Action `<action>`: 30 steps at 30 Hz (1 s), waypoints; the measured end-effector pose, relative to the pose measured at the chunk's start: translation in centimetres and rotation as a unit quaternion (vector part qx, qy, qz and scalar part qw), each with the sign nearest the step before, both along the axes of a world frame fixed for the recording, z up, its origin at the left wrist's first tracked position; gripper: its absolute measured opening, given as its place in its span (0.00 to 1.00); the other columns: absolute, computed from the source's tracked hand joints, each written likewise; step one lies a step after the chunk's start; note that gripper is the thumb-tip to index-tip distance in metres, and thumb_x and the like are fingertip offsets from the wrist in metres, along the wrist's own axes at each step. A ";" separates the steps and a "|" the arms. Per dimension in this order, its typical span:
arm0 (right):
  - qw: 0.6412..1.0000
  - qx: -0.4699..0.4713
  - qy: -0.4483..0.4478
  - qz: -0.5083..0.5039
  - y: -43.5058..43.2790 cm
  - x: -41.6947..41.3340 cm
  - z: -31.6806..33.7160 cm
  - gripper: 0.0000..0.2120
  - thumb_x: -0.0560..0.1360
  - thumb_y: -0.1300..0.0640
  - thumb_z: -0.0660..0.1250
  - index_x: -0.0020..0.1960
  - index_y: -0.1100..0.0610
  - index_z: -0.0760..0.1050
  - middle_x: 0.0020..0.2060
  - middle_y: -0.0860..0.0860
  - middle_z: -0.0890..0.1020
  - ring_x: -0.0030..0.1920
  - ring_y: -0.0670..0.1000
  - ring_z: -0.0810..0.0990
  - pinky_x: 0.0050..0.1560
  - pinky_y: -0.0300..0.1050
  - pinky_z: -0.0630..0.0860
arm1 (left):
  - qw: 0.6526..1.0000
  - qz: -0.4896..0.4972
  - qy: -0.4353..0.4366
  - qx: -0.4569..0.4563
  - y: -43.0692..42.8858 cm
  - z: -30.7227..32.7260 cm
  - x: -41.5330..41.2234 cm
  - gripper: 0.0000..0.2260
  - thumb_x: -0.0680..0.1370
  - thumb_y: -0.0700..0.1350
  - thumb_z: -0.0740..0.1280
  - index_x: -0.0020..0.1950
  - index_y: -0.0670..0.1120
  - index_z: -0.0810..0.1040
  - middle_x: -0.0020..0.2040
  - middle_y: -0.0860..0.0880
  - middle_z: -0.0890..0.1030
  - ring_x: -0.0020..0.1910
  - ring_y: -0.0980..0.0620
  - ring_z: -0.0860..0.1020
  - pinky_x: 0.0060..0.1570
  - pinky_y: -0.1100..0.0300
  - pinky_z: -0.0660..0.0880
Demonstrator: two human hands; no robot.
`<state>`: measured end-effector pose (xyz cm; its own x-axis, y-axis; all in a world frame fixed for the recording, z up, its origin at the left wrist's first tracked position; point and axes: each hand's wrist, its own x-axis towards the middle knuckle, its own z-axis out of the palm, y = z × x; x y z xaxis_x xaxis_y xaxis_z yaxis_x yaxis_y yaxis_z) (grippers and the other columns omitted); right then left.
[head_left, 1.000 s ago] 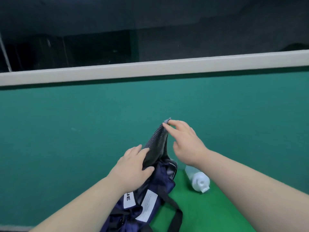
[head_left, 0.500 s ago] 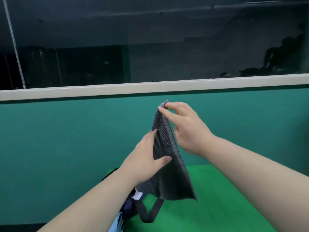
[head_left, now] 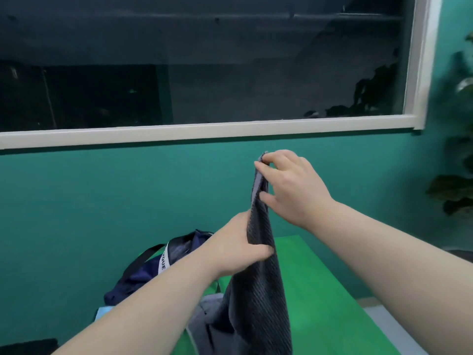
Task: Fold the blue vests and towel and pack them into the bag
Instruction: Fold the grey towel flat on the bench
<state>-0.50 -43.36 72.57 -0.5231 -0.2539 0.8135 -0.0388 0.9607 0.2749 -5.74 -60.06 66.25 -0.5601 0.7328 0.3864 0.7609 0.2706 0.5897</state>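
Head view: you hold the dark grey ribbed towel up in the air over the green table, with both hands on it. Your right hand has its fingertips curled over the towel's top corner, and its thumb is set against the cloth's edge just below. Your left hand grips the same edge lower down. Its thumb lies across the near face and its fingers are hidden behind the cloth. Between your two hands the edge runs almost upright. Below your left hand the towel hangs in a long fold, and its lower end passes out of the bottom of the frame towards the table's near edge.

The navy bag lies at the table's far left corner, close to the teal wall. Its mouth is open, a black strap arches up from it, and a white label strip shows the letters "QUE".

A piece of light blue cloth shows just beside the bag on the table's left edge, mostly hidden by your left forearm. A blurred grey-blue cloth lies on the table under the hanging towel. Whether it is a vest or part of the towel cannot be told.

Above the wall runs a dark window in a white frame. A leafy plant stands off to the right.
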 end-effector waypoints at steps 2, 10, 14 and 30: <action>1.000 -0.014 0.013 -0.018 1.1 0.6 -0.5 0.24 0.67 0.52 0.72 0.61 0.61 0.80 0.56 0.56 0.81 0.59 0.61 0.78 0.51 0.55 0.76 | 0.998 0.037 0.036 -0.034 -0.2 -0.6 -0.1 0.04 0.71 0.44 0.66 0.43 0.50 0.72 0.42 0.52 0.77 0.40 0.54 0.76 0.47 0.51 0.77; 0.991 -0.046 -0.001 -0.125 8.3 2.0 -3.2 0.05 0.71 0.64 0.73 0.44 0.56 0.84 0.44 0.52 0.82 0.46 0.61 0.78 0.41 0.55 0.78 | 0.979 0.134 0.053 -0.146 -3.8 -2.5 -2.5 0.04 0.79 0.54 0.65 0.48 0.56 0.77 0.46 0.59 0.82 0.48 0.57 0.79 0.49 0.58 0.73; 0.971 -0.157 -0.037 -0.177 10.8 2.6 -3.0 0.04 0.76 0.61 0.66 0.48 0.58 0.79 0.66 0.59 0.75 0.67 0.63 0.69 0.62 0.61 0.72 | 0.974 0.177 0.068 -0.125 -4.5 -1.3 -4.0 0.15 0.79 0.61 0.64 0.47 0.49 0.77 0.42 0.52 0.82 0.43 0.53 0.80 0.50 0.54 0.77; 0.915 -0.260 -0.270 -0.152 14.5 4.7 -4.0 0.05 0.80 0.50 0.67 0.52 0.48 0.80 0.42 0.42 0.81 0.45 0.47 0.78 0.45 0.40 0.69 | 0.961 0.145 0.124 -0.199 -5.4 0.3 -10.2 0.09 0.81 0.52 0.65 0.42 0.53 0.74 0.38 0.55 0.79 0.41 0.57 0.78 0.45 0.56 0.74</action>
